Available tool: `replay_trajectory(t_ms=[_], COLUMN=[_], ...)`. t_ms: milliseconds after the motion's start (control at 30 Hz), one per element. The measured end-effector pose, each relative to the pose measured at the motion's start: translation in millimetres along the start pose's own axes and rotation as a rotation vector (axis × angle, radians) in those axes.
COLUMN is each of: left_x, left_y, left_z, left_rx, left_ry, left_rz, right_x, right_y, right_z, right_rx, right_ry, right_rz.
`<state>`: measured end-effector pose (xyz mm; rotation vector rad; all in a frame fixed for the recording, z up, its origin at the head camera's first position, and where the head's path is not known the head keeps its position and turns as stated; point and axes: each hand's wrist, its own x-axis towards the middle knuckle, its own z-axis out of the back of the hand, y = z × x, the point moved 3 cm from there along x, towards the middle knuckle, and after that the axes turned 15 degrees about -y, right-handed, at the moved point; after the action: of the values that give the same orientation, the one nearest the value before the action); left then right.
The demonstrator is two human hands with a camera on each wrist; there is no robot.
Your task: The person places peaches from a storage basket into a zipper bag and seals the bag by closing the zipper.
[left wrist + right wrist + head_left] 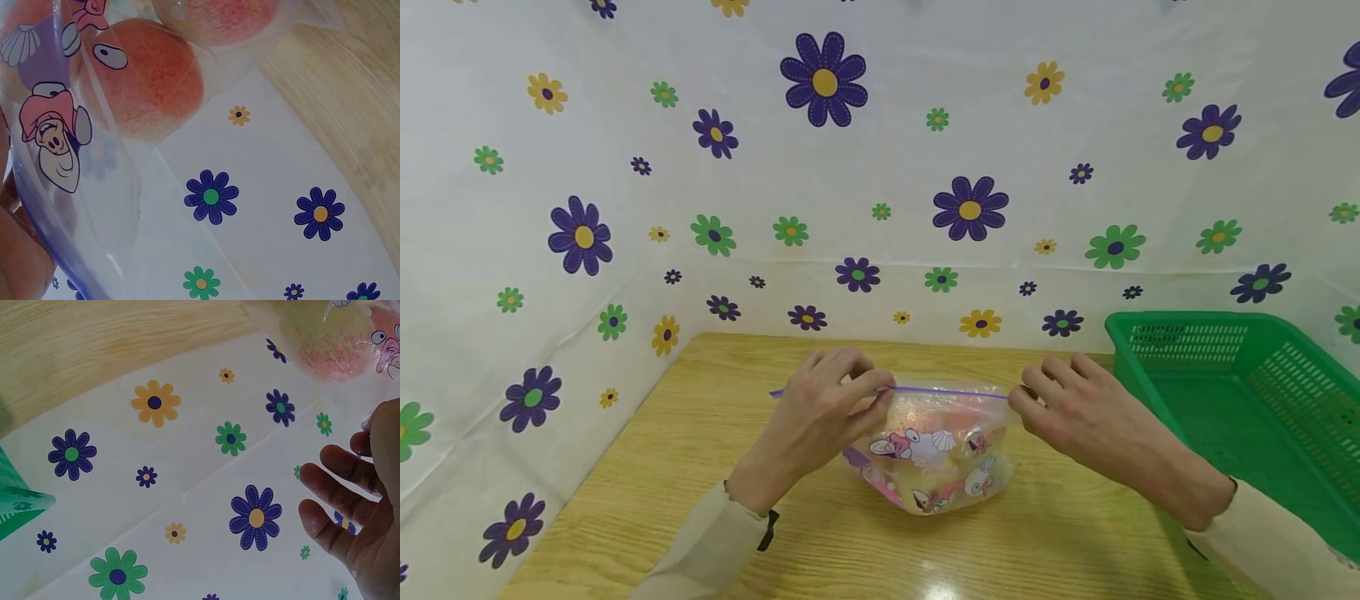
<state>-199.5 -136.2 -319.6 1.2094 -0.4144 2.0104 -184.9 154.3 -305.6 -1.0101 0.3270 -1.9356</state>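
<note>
A clear zip bag (pixel 936 450) with cartoon and shell prints stands on the table, its purple zip strip along the top. Inside it are round reddish-yellow fruits that look like peaches (pixel 147 81). My left hand (pixel 820 417) pinches the strip left of its middle between thumb and forefinger. A short end of the strip sticks out beyond that hand. At the strip's right end, my right hand (pixel 1090 417) pinches the bag's top corner. In the right wrist view its other fingers (pixel 340 472) are spread apart, and the pinch itself is mostly hidden.
A green plastic basket (pixel 1187 400) with latticed sides stands on the right, close to my right forearm. The wooden table (pixel 700 467) ends at a white cloth backdrop (pixel 895 158) with printed flowers, which runs along the back and left.
</note>
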Motion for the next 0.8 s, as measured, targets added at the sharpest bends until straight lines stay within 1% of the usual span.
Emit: replay_trajectory(t_ms=[300, 500, 800], left_x=[-2.5, -3.9, -4.4], left_y=[2.2, 2.5, 3.3], left_z=[-1.0, 0.2, 2.1], left_rx=[0.0, 0.001, -0.003], left_ry=[0.01, 0.019, 0.012], left_rz=[0.012, 0.02, 0.025], right_x=[-0.5, -0.4, -0.9], right_y=[-0.7, -0.8, -0.9], right_z=[0.5, 0.7, 0.7], right_rx=[0.001, 0.002, -0.009], right_ry=[-0.011, -0.044, -0.023], right_rz=[-0.007, -0.003, -0.013])
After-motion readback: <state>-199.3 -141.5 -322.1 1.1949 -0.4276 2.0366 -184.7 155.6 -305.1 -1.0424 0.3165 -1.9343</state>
